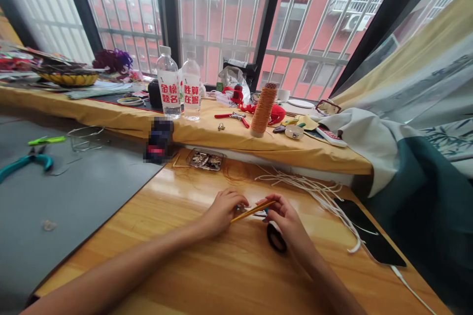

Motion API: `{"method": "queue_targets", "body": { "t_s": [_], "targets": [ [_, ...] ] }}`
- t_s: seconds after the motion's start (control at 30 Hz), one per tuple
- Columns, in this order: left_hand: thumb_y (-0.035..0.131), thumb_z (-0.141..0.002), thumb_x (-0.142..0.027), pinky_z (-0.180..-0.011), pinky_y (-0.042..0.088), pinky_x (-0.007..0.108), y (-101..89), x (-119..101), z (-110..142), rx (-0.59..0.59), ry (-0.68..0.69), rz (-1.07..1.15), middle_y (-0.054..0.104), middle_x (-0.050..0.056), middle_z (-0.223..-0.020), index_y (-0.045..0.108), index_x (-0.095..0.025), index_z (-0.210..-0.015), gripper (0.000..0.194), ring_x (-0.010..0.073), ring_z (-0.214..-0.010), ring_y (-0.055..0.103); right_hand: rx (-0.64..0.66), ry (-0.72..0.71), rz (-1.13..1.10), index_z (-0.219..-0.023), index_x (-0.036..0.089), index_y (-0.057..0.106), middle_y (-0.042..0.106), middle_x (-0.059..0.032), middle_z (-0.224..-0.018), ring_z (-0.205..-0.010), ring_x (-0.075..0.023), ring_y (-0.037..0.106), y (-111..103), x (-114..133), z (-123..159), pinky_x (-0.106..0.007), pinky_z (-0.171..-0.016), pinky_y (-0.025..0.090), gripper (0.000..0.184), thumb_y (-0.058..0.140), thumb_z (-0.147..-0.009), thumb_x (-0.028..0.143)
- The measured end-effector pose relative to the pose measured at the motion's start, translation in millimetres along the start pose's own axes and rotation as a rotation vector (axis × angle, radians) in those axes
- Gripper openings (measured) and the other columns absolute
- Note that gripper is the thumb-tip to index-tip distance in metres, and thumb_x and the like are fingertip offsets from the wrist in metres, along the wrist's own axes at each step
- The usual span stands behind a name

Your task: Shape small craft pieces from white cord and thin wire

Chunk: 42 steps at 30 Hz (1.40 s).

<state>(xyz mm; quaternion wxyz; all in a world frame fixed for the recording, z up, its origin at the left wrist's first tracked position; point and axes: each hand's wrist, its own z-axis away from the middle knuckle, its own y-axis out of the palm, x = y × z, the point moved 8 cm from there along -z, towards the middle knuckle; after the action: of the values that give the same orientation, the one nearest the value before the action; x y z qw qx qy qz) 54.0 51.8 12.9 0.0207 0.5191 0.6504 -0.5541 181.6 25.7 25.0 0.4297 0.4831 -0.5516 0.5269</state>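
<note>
My left hand [223, 210] is over the wooden table with its fingers curled. Something small and pale sits at its fingertips, too small to name. A thin orange-yellow strip [251, 212] slants up from beside my left thumb to the fingers of my right hand [284, 214], which pinch its upper end. Small blue and white bits show between the hands, partly hidden by the fingers. A black ring-shaped handle [276, 237], like that of scissors, is just below my right hand; whether the hand touches it I cannot tell.
White cords [314, 189] and a black tablet [369, 231] lie to the right. Beyond the hands is a clear box of small parts [205, 159]. The raised ledge holds an orange thread spool [263, 110], red-handled pliers [234, 117] and two bottles [170, 86]. Teal pliers [27, 162] lie left.
</note>
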Motion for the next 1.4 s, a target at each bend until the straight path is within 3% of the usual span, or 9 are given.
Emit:
{"method": "queue_targets", "body": {
  "t_s": [0.13, 0.43, 0.53, 0.67, 0.77, 0.87, 1.1, 1.3, 1.4],
  "targets": [
    [0.037, -0.073, -0.004, -0.087, 0.033, 0.03, -9.3, 1, 0, -0.12, 0.011, 0.023, 0.057, 0.004, -0.103, 0.056, -0.018, -0.097, 0.034, 0.0153, -0.099, 0.045, -0.091, -0.179, 0.375, -0.084, 0.02, 0.042, 0.061, -0.0069, -0.091, -0.081, -0.0179, 0.057, -3, 13, 6, -0.036, -0.076, 0.042, 0.009, 0.04, -0.079, 0.027],
    [0.037, -0.079, -0.01, -0.086, 0.035, 0.028, -12.7, 4, -2, -0.081, -0.027, 0.017, 0.057, 0.005, -0.098, 0.055, -0.016, -0.096, 0.025, 0.0153, -0.095, 0.045, -0.297, -0.392, 0.819, -0.1, 0.017, 0.035, 0.048, -0.0158, -0.11, -0.093, -0.0225, 0.051, -16, 18, 5, -0.038, -0.074, 0.042, 0.023, 0.038, -0.081, 0.029],
    [0.035, -0.079, -0.008, -0.086, 0.035, 0.028, -20.3, -3, -2, -0.097, 0.046, -0.002, 0.056, 0.006, -0.098, 0.053, -0.015, -0.097, 0.027, 0.0152, -0.096, 0.044, -0.205, -0.464, 1.023, -0.104, 0.017, 0.04, 0.052, -0.0138, -0.102, -0.094, -0.0235, 0.051, -4, 34, 12, -0.037, -0.074, 0.04, 0.024, 0.033, -0.083, 0.025],
    [0.037, -0.078, -0.007, -0.085, 0.034, 0.029, -19.9, -9, -1, -0.059, 0.105, -0.079, 0.055, 0.006, -0.096, 0.054, -0.016, -0.094, 0.025, 0.0162, -0.094, 0.043, 0.273, -0.082, 1.14, -0.078, 0.022, 0.052, 0.06, -0.0033, -0.065, -0.058, -0.0202, 0.057, 16, 26, 31, -0.028, -0.051, 0.038, 0.025, 0.037, -0.081, 0.041],
    [0.04, -0.075, -0.008, -0.083, 0.035, 0.029, -19.5, -9, -1, -0.03, 0.106, -0.113, 0.053, 0.006, -0.093, 0.054, -0.016, -0.088, 0.02, 0.0165, -0.092, 0.044, 0.601, 0.098, 1.092, -0.084, 0.019, 0.052, 0.063, -0.0071, -0.08, -0.069, -0.0218, 0.058, 34, 16, 57, -0.026, -0.056, 0.037, 0.023, 0.057, -0.068, 0.035],
    [0.041, -0.076, -0.009, -0.08, 0.035, 0.027, -24.3, -10, -3, -0.009, 0.133, -0.111, 0.052, 0.006, -0.09, 0.053, -0.015, -0.085, 0.016, 0.0154, -0.089, 0.044, 0.601, 0.176, 1.028, -0.084, 0.016, 0.05, 0.06, -0.0094, -0.082, -0.069, -0.0188, 0.056, 40, 7, 60, -0.025, -0.057, 0.036, 0.013, 0.048, -0.072, 0.019],
    [0.046, -0.078, -0.019, -0.078, 0.034, 0.025, -16.7, -19, 1, 0.174, 0.334, -0.208, 0.053, 0.004, -0.086, 0.055, -0.017, -0.084, 0.012, 0.0143, -0.086, 0.044, 0.279, 0.093, 0.419, -0.093, 0.018, 0.049, 0.051, 0.0005, -0.061, -0.047, -0.0105, 0.047, 35, -3, 23, -0.023, -0.047, 0.035, 0.025, 0.027, -0.082, 0.026],
    [0.04, -0.081, -0.018, -0.071, 0.035, 0.023, -11.6, -18, 0, 0.184, 0.343, -0.231, 0.055, 0.004, -0.082, 0.056, -0.017, -0.081, 0.017, 0.0128, -0.08, 0.045, 0.133, 0.156, -0.39, -0.097, 0.021, 0.044, 0.059, -0.0059, -0.084, -0.081, -0.0177, 0.054, 23, 2, 5, -0.024, -0.054, 0.043, 0.042, 0.062, -0.062, 0.036],
    [0.041, -0.082, -0.022, -0.071, 0.034, 0.023, -9.1, -15, 0, 0.192, 0.364, -0.251, 0.054, 0.004, -0.081, 0.058, -0.018, -0.079, 0.018, 0.0131, -0.081, 0.044, 0.085, 0.185, -0.466, -0.076, 0.022, 0.039, 0.057, -0.0006, -0.071, -0.066, -0.0137, 0.055, 36, -13, 7, -0.02, -0.046, 0.04, 0.042, 0.07, -0.052, 0.039]
  ]
}}
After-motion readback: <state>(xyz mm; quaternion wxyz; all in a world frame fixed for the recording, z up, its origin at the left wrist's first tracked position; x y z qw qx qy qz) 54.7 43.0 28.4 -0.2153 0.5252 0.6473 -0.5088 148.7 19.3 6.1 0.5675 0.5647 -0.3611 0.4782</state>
